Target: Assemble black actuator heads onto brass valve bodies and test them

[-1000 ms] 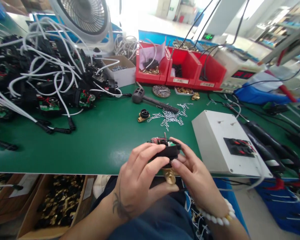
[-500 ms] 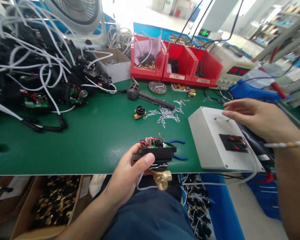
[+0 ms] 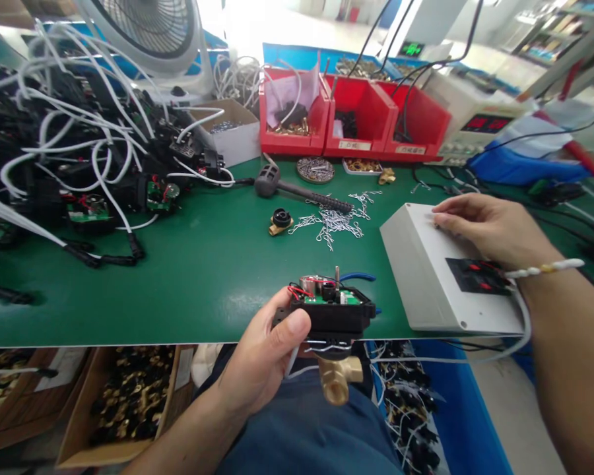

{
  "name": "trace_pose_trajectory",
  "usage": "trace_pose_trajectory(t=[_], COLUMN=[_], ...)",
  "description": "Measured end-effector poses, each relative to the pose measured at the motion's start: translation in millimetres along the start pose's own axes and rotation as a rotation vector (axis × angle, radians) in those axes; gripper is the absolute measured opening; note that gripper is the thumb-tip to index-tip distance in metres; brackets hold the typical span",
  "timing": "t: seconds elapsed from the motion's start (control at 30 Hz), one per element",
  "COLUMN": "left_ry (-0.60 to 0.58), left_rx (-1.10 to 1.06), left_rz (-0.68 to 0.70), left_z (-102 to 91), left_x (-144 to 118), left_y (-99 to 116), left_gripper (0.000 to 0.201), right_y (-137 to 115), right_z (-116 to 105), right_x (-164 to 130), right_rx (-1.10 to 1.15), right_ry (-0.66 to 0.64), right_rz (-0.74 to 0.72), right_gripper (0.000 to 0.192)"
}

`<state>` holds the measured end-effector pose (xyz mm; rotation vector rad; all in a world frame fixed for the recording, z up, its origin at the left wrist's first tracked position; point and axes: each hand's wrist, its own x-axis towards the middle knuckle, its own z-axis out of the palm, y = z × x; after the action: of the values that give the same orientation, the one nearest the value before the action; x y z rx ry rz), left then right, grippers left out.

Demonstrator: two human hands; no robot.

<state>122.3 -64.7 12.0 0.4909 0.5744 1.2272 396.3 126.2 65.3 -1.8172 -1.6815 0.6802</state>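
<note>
My left hand (image 3: pixel 270 346) is closed around the black housing of a motorised valve (image 3: pixel 334 320), held at the bench's front edge. Its top is uncovered, showing a green circuit board, red and black wires and an upright metal pin. A wire clip sits below the housing, above a brass three-way body (image 3: pixel 337 379). My right hand (image 3: pixel 490 227) rests over a light grey control box (image 3: pixel 426 277), thumb and fingertips pinched at a small toggle switch, mostly hidden by the fingers. A black panel with red terminals (image 3: pixel 478 276) lies beside the wrist. Blue-handled pliers (image 3: pixel 359 277) are partly hidden behind the valve.
On the green bench (image 3: pixel 202 277) are a screwdriver-like dark tool (image 3: pixel 301 191), scattered wire clips (image 3: pixel 336 223) and a small brass fitting (image 3: pixel 280 222). Red bins (image 3: pixel 359 142) stand behind. Wired black units (image 3: pixel 89 204) are piled left; a cardboard box (image 3: pixel 123 396) of brass parts sits below.
My right hand has lowered from above the control box onto its switch. The valve in my left hand appears slightly further right and nearer, and the view has shifted a little.
</note>
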Motion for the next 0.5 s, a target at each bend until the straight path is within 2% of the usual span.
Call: trace_pose_trajectory(t=[0.2,0.3,0.5], left_ry=[0.013,0.056,0.087], left_rx=[0.135,0.246,0.389], left_rz=[0.03,0.053,0.112], left_z=[2.1,4.1,12.1], left_x=[-3.5,-6.8,-12.5], left_y=[2.1,5.2,5.3], left_gripper=[0.047,0.056,0.058], right_y=[-5.2,-7.2,-8.8], right_z=[3.3,2.8,1.6], right_x=[-3.5,-4.5,-4.8], right_rx=[-0.006,-0.018,-0.047], right_ry=[0.032,0.029,0.04], right_rz=[-0.027,-0.032,-0.043], right_gripper=[0.002,0.003,0.007])
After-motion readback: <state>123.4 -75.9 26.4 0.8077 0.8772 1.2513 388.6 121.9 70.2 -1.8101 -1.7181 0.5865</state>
